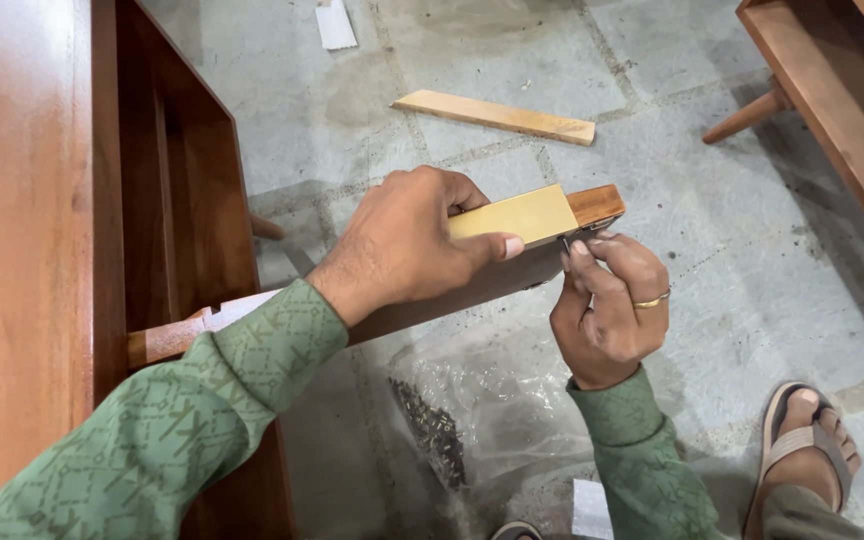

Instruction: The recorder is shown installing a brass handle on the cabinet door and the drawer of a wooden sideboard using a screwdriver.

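My left hand [407, 245] grips a long wooden drawer panel [537, 212], fingers over its pale top edge and thumb along the side. The panel's brown end [597, 203] sticks out to the right. My right hand [607, 305], wearing a gold ring, pinches a small screw [564, 243] between thumb and fingers. It holds the screw against a metal fitting under the panel's end. Both sleeves are green and patterned.
A brown wooden cabinet [72, 200] fills the left side. A clear plastic bag of dark screws [437, 430] lies on the stone floor below my hands. A loose wooden strip [497, 117] lies farther off. Another wooden furniture piece [832, 110] stands at upper right. My sandalled foot [802, 445] is at lower right.
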